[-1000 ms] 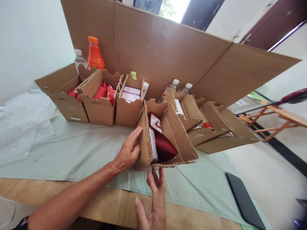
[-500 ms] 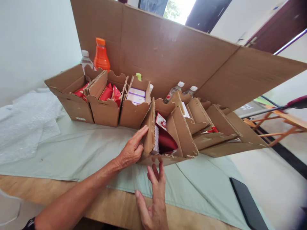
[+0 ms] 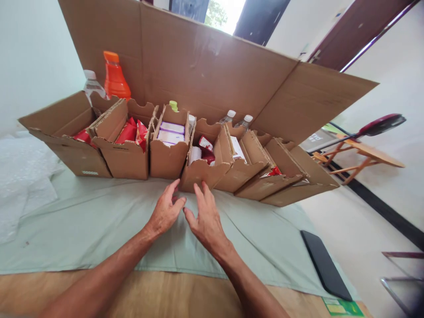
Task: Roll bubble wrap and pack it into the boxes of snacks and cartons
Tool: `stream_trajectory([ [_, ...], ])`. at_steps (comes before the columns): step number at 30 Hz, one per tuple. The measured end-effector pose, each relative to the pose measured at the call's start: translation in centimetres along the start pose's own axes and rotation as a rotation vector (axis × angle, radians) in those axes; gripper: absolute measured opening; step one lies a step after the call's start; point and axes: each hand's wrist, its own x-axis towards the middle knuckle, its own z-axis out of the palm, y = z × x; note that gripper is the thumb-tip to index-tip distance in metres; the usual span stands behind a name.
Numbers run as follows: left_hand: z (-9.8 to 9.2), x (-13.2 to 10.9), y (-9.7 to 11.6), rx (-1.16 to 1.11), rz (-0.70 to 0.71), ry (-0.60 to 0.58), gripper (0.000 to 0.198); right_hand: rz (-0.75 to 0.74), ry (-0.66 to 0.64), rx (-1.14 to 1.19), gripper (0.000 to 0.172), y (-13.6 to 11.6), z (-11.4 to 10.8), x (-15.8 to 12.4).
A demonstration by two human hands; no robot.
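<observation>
In the middle of a row of cardboard boxes, one open cardboard box (image 3: 206,174) holds a dark red packet (image 3: 208,154) and a whitish item (image 3: 195,154). Close to its front left corner is my left hand (image 3: 165,207), fingers stretched out and nothing in it. My right hand (image 3: 206,214) is also open, with its fingertips at the lower front of that box; whether they touch it I cannot tell. The neighbouring box on the left (image 3: 167,157) contains purple-and-white packs (image 3: 170,133). To the right, another box (image 3: 243,170) has a white card-like item (image 3: 237,149) inside.
A tall cardboard panel (image 3: 195,66) stands behind the row. Bottles, including an orange bottle (image 3: 115,79), rise between boxes and panel. Bubble wrap (image 3: 26,185) lies at the left. A flat black object (image 3: 324,265) rests on the green cloth (image 3: 265,238) at the right.
The middle box has moved back into line with the others. Both hands have followed it forward, the right one most, and the left hand has come off its side. The view has shifted.
</observation>
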Motion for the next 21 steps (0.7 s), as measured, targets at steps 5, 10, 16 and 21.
stream_trajectory([
  [5,1.0,-0.5,-0.9,0.021,-0.019,-0.082,0.069,0.069,-0.056,-0.046,0.069,2.7,0.0,3.9],
  [10,0.8,-0.3,-0.9,0.052,-0.05,-0.088,0.067,0.056,-0.038,-0.027,0.063,4.4,-1.1,3.9],
  [16,1.0,-0.5,-0.6,0.062,-0.037,-0.079,0.044,0.002,-0.013,0.182,0.043,0.8,-4.6,4.5],
  [21,1.9,-0.4,-1.1,-0.003,-0.021,0.037,0.047,-0.044,-0.121,0.06,0.068,-5.3,-4.8,12.0],
])
